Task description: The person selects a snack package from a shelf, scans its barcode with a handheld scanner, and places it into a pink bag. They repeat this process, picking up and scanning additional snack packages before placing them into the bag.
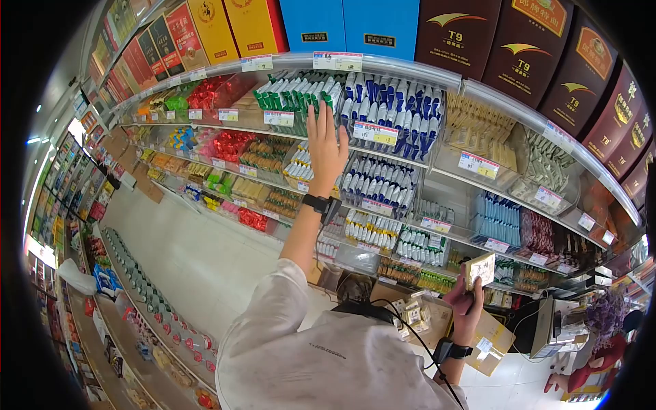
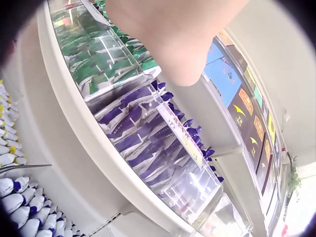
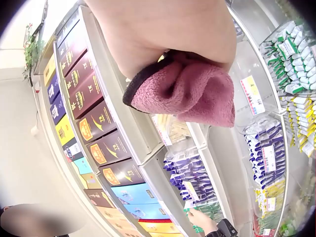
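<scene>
My left hand (image 1: 326, 152) is raised to the upper shelf, fingers straight, against the front of a clear bin of green-and-white wrapped packets (image 1: 290, 94). In the left wrist view the hand (image 2: 170, 39) covers part of that bin. Just to its right is a bin of blue-and-white packets (image 1: 389, 102). Lower and to the right, my right hand (image 1: 467, 304) grips a pink cloth (image 3: 185, 96) with a dark edge. The same hand holds up a small cream packet (image 1: 481, 268) with printing on it.
Boxed bottles (image 1: 451, 34) line the shelf top above the bins. Price labels (image 1: 376, 133) run along the shelf edges. Below my right hand stands an open cardboard box (image 1: 495, 342), beside more small cream packets (image 1: 413, 316). A lower shelf (image 1: 123, 335) borders the aisle at left.
</scene>
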`<state>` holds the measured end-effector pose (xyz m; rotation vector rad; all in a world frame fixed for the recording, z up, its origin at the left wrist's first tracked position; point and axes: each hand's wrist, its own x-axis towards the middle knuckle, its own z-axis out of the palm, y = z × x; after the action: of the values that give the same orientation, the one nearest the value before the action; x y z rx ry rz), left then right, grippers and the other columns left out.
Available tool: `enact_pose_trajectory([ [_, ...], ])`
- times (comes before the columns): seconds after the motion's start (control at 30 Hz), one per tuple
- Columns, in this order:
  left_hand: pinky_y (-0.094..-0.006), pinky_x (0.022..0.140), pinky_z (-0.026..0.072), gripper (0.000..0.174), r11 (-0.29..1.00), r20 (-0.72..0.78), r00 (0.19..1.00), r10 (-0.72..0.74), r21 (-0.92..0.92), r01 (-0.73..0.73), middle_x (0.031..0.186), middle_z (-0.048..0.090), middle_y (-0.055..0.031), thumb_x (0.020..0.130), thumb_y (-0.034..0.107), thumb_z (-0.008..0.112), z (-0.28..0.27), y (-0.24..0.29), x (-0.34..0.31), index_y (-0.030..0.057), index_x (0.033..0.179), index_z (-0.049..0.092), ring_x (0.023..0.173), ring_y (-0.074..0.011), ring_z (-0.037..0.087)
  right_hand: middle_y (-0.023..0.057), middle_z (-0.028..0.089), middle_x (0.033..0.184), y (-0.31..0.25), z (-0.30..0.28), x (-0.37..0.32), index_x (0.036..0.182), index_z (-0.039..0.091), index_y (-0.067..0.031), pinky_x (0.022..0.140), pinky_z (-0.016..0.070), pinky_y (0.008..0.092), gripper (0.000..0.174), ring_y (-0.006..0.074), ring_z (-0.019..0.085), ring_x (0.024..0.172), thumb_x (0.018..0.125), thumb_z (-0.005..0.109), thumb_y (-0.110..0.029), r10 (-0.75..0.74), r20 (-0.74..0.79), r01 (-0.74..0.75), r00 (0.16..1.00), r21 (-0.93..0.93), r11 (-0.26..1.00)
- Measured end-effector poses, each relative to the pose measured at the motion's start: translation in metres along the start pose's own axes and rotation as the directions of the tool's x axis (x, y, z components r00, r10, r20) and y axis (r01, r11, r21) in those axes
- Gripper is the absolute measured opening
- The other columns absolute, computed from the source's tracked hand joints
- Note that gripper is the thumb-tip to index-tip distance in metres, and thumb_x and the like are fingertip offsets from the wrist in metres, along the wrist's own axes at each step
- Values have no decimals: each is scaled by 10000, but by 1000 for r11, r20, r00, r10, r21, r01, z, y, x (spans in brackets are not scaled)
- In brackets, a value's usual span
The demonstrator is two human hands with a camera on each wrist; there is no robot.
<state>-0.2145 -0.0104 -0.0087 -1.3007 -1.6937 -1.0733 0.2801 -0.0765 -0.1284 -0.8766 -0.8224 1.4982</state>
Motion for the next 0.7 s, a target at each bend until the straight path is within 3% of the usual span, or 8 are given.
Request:
enact_pose_trajectory([
  [0.17, -618, 1198, 243, 551, 992, -6, 1000, -23, 124, 23, 1634, 280, -242, 1038, 267, 504, 7, 4, 10, -36, 1494, 450, 1521, -465, 204, 100, 657, 1280, 3, -4, 3, 1338, 580, -24, 984, 490, 325, 399, 184, 639, 1135, 1030, 617, -276, 0, 5, 0, 1000, 9, 1000],
  [0.43, -612, 1212, 199, 637, 989, -1, 1000, 1, 148, -1, 1624, 291, -265, 1034, 370, 510, 22, -11, 30, 6, 1545, 396, 1516, -455, 231, 137, 627, 1363, -5, -1, 1, 1411, 519, 3, 1023, 456, 313, 472, 180, 620, 1175, 1041, 586, -283, 4, 57, -1, 998, -49, 999],
  [0.53, -610, 1214, 190, 655, 994, 14, 1000, -8, 110, 6, 1623, 294, -265, 1034, 387, 513, 19, -9, 34, 4, 1550, 383, 1515, -451, 237, 165, 545, 1382, -1, -10, 2, 1489, 454, -22, 1041, 437, 341, 512, 251, 559, 1235, 985, 539, -53, -1, 69, 6, 998, -75, 997],
  [0.6, -612, 1215, 186, 662, 997, 24, 1000, -18, 75, 16, 1622, 297, -263, 1038, 397, 509, 17, -8, 28, 0, 1550, 377, 1516, -451, 232, 163, 541, 1390, 1, -13, 1, 1492, 452, -23, 1028, 438, 336, 518, 243, 560, 1227, 984, 542, -65, 3, 62, 2, 998, -85, 996],
  [0.7, -615, 1215, 185, 665, 996, 31, 1000, 4, 94, -7, 1620, 302, -259, 1043, 404, 502, 18, -13, 19, -2, 1553, 368, 1519, -451, 219, 129, 617, 1385, -3, -7, -2, 1428, 506, 0, 985, 456, 295, 516, 155, 620, 1151, 1037, 591, -324, 5, 34, -3, 999, -54, 999],
])
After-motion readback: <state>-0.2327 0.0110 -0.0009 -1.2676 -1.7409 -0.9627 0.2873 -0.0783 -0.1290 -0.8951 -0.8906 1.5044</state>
